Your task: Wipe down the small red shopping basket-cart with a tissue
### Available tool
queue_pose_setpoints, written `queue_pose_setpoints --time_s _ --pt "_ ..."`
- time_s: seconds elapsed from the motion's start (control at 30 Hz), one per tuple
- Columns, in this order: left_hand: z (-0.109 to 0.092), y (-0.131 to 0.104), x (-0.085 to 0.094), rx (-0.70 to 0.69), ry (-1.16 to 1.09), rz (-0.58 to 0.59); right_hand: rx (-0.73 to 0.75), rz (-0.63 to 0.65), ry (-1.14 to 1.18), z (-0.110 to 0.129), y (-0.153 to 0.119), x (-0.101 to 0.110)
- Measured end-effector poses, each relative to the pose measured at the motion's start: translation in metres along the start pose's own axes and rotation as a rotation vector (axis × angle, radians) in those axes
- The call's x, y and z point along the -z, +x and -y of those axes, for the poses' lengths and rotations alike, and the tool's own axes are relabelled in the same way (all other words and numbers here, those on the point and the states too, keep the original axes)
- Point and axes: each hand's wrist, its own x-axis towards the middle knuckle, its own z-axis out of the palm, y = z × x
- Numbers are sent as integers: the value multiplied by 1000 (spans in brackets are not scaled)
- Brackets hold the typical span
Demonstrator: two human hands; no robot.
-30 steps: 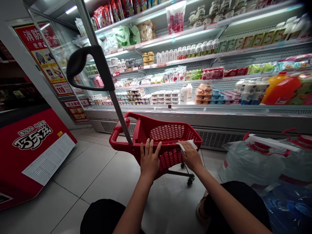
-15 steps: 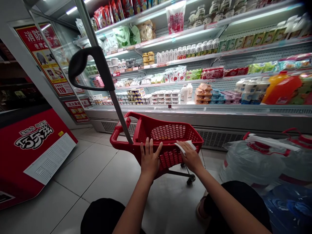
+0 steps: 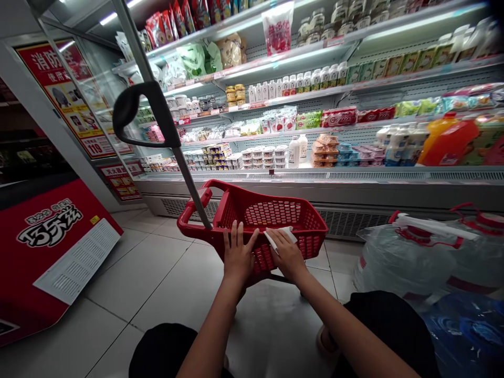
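The chilled display case [image 3: 354,178] fills the wall ahead of me, its lit shelves packed with bottles and tubs, a red freezer cabinet [image 3: 51,252] stands off to my left and bagged water jugs [image 3: 425,257] sit on the floor at my right. Just in front of my knees is the red shopping basket [image 3: 275,215] on its wheels, its grey pull handle [image 3: 153,113] rising up to the left. My left hand [image 3: 237,254] lies flat on the near wall, fingers spread and gripping nothing, while my right hand [image 3: 287,254] presses a white cloth [image 3: 279,234] against the near rim, fingers laid loosely over it.
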Motion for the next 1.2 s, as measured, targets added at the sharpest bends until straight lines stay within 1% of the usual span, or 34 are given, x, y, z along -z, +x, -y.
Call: queue_pose_setpoints --time_s 0.07,0.17,0.23,0.27,0.33,0.4,0.5,0.57,0.63,0.73,0.9,1.0,1.03,1.1,1.13,1.2 --pt "9 0 2 -18 2 4 10 12 0 -8 0 5" --pt "19 2 4 -18 -10 2 -25 12 -13 -36 -7 17" --pt "19 4 4 10 -20 -4 -56 11 -25 -49 -12 22" --pt "17 5 2 35 -24 -7 -73 12 -37 -51 -13 23" --pt "5 7 -3 94 -25 -9 -107 8 -74 -45 -14 19" --pt "-11 9 -10 116 -21 5 -103 5 -105 -27 -11 10" --pt "-32 7 -22 81 -14 21 -24 16 -107 2 -6 -5" --pt "-36 2 -26 53 -10 10 20 23 -98 12 -6 -8" --pt "-29 -3 -27 7 -10 6 49 35 -90 10 -9 -5" --pt "-12 -9 -23 -62 -29 19 46 47 -90 -8 -20 9" --pt "7 -10 -18 -60 -64 14 -99 34 -127 -51 -45 35" --pt "14 -5 -18 -25 -69 15 -156 23 -145 -65 -59 42" --pt "15 -4 -18 5 -67 17 -159 24 -148 -65 -62 41" --pt "9 -2 -21 83 -65 26 -160 24 -157 -57 -66 37" --pt "3 -2 -24 108 -69 35 -160 23 -164 -50 -66 33" --pt "-15 -4 -31 108 -93 57 -144 22 -177 -31 -64 24"
